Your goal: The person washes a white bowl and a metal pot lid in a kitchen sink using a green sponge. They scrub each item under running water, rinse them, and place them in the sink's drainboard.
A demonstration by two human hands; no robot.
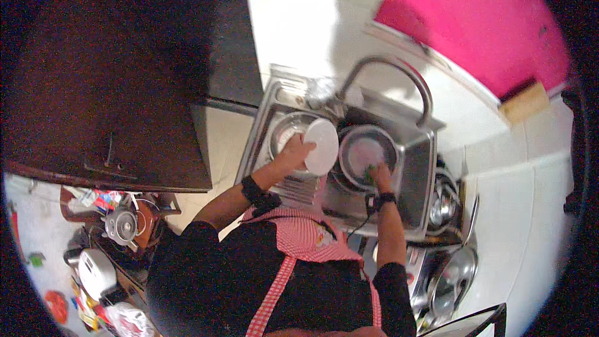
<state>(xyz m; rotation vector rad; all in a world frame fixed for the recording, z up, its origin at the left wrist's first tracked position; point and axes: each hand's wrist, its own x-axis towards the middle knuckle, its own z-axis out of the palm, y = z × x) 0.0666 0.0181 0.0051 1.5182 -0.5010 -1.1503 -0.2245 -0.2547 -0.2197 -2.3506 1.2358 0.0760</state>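
My left hand [297, 152] grips the edge of a round white dish [321, 147], tilted above the left side of the stainless steel sink. Beneath that hand a metal bowl [277, 138] stands on the ribbed drainboard [295, 192]. In the sink basin [416, 168], my right hand [381, 175] reaches into a round metal bowl [345, 152] with pale, cloudy contents. Its fingers are on something small and green, perhaps a scouring pad [371, 174]. Another dark round vessel shows partly under that bowl. Both wrists wear black bands.
A curved faucet [423, 89] arches over the basin from the back. Metal pots [442, 206] and a large metal lid or pan [453, 281] stand at the right. A dark cabinet [112, 79] fills the left. A small fan [122, 225] sits at the lower left.
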